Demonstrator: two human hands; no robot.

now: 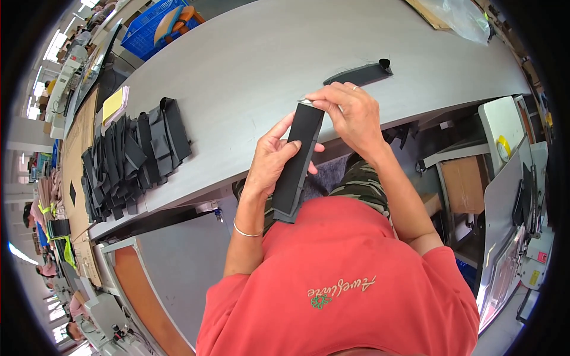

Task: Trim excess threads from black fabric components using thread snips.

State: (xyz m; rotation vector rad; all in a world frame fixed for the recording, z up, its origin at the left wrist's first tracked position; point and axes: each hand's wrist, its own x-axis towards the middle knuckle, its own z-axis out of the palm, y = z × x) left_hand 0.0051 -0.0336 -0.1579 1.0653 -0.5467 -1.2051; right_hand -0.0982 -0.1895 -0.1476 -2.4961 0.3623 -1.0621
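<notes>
My left hand (274, 155) grips a long black fabric strip (297, 153), thumb on its face and fingers behind. The strip is tilted, its lower end over my lap and its top end at the table's near edge. At that top end my right hand (351, 114) pinches a small silvery piece (305, 102), mostly hidden by the fingers; its kind does not show. Just beyond my right hand, another dark fabric strip (359, 73) lies on the table, rolled at one end, with loose threads.
Several black fabric pieces (133, 154) lie heaped on the left of the grey table (243, 65), beside a yellow pad (113, 105). A blue basket (148, 29) stands at the far left. Clear plastic (466, 21) lies far right. Below right, an open compartment holds a cardboard box (463, 185).
</notes>
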